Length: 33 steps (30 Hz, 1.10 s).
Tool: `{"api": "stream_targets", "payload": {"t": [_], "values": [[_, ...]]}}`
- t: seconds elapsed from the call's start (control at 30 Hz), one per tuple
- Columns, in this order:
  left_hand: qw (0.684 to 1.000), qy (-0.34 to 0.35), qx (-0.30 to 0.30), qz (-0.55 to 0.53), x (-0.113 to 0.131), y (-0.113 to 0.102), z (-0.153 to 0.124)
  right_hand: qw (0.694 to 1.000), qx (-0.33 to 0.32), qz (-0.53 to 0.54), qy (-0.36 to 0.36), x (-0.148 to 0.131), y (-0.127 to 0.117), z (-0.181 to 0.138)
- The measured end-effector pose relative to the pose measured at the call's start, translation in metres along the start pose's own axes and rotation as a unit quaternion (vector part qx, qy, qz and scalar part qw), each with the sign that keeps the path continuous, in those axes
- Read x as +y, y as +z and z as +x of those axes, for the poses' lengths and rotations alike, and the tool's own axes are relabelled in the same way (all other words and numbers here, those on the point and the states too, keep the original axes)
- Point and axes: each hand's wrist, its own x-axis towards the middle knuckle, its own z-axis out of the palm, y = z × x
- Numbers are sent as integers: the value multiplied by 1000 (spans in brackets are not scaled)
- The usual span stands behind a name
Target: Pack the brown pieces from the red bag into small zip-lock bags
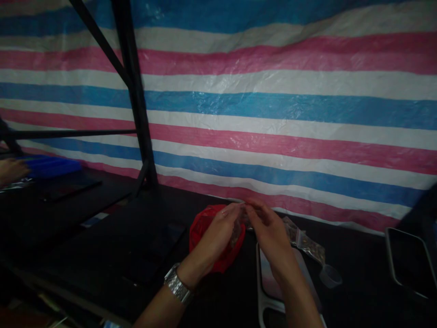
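My left hand, with a silver watch on its wrist, is over a red bowl-like container, fingers pinched together. My right hand meets it at the fingertips, its fingers also closed. Between them they hold the top edge of a small clear plastic bag, which seems to have brownish bits in it; my left hand partly hides it. Beneath my right forearm lies a flat scale with a pale plate. Filled clear zip bags rest right of my right hand, beside a small clear plastic cup.
A phone-like device lies at the right. Dark flat objects are on the black table to the left. A black metal frame stands before the striped sheet. Another person's hand is near a blue tray.
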Motion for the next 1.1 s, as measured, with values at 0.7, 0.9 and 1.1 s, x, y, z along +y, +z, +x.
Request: {"api": "stream_targets", "payload": {"t": [0.7, 0.9, 1.1], "values": [[996, -19, -84, 39, -41, -13, -22, 998, 59, -11, 4, 5, -19, -9], [998, 28, -3, 53, -50, -18, -22, 998, 45, 33, 25, 16, -10, -16], [993, 13, 110, 50, -55, -24, -21, 994, 14, 95, 50, 23, -1, -19]]}}
